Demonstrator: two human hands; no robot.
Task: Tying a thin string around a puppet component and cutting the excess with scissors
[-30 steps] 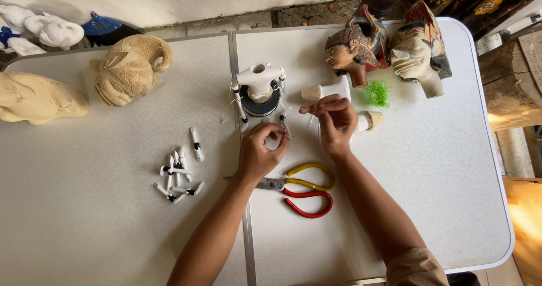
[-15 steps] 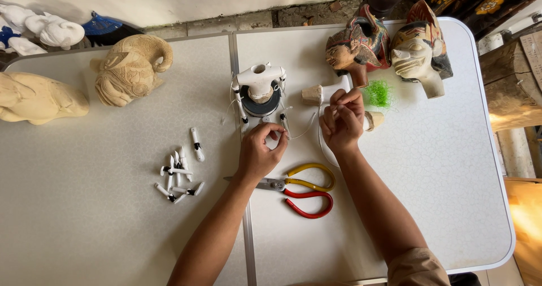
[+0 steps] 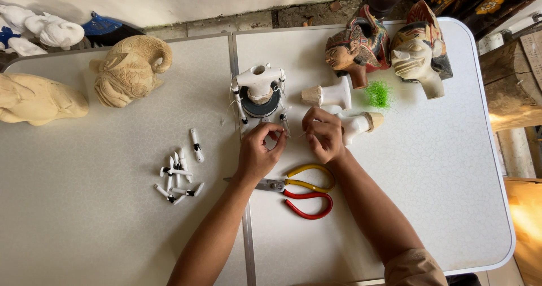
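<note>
right hand (image 3: 324,135) dropped lower, now level with left hand (image 3: 259,152) | both hands pinch thin thread (image 3: 297,136) | scissors (image 3: 296,190) unmoved

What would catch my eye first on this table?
Probably the two painted carved heads at the far right edge. Then the two hands, left hand and right hand, pinching something tiny mid-table beside a white torso piece, with red-and-yellow pliers just below.

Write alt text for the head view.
Left hand and right hand pinch a thin thread between them above yellow-and-red scissors on a white table, beside a white puppet torso.
</note>
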